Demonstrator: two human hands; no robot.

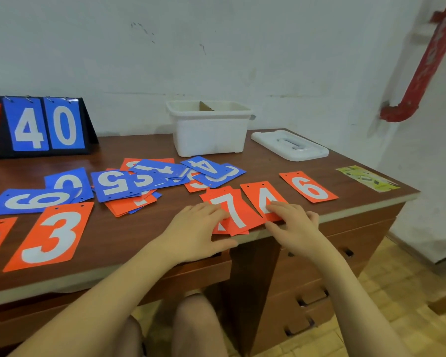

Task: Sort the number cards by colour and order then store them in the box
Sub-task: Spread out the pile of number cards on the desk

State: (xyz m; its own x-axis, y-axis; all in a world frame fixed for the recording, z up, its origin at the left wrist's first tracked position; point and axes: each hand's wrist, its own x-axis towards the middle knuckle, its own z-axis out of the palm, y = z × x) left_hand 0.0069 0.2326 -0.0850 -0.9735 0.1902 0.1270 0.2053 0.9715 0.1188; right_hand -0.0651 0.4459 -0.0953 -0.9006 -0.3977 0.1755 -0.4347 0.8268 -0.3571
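Item 1, left hand: I see it flat at the desk's near edge, fingers together and extended, tips on the left edge of the red 7; thumb lies apart along the desk lip. Nothing is gripped.

Item 2, right hand: fingers slightly spread, tips pressing the lower end of the red 4, thumb on the desk edge just below that card. Pressing only, not clamped.

Item 3, red 7: directly between the two sets of fingertips, tilted, lying atop at least one more red card whose number I cannot read.

Item 4, red 4: just right of the 7, overlapping its edge.

Item 5, red 6: lone card, right of and beyond my right fingertips, apart from the 4.

Item 6, red 3: well left of my left hand, near the desk edge.

Item 7, mixed pile: blue and red cards overlapping, beyond my left fingertips; blue 5, 4, 3 legible.

Item 8, blue 0 and blue 6: far left of the pile, overlapping.

Item 9, box: white, open, with a divider inside, straight beyond both hands past the pile.

Item 10, lid: flat on the desk, just right of the box.

Item 11, scoreboard: upright at far left rear, showing blue 4 and 0.
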